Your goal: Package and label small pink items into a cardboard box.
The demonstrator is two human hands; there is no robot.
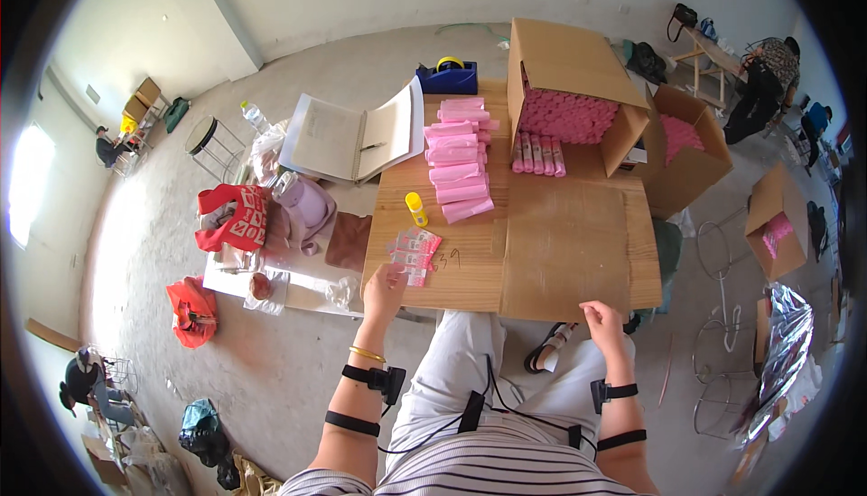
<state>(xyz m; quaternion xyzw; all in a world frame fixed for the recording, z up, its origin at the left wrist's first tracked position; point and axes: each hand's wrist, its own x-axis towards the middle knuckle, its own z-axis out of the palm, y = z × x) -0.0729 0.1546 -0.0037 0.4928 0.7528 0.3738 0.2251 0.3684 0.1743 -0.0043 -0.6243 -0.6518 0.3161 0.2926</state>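
Observation:
My left hand (386, 288) is at the lower left edge of a small pile of pink-and-grey printed labels (417, 252); its fingertips are pressed together on one of them. Just beyond the pile stands a yellow glue stick (416, 210). My right hand (603, 324) hovers by the front edge of a flat brown cardboard sheet (569, 252), its fingers curled in; whatever they may hold is too small to make out. Further back, rolled pink packets (461, 171) lie stacked in an overlapping row on the wooden table (384, 225).
An open cardboard box (578, 53) on its side holds many pink rolls, several more lying before it. Behind are a blue tape dispenser (447, 78) and an open binder (352, 139) with a pen. A red bag (233, 218) sits left; another pink-filled box (695, 148) stands right.

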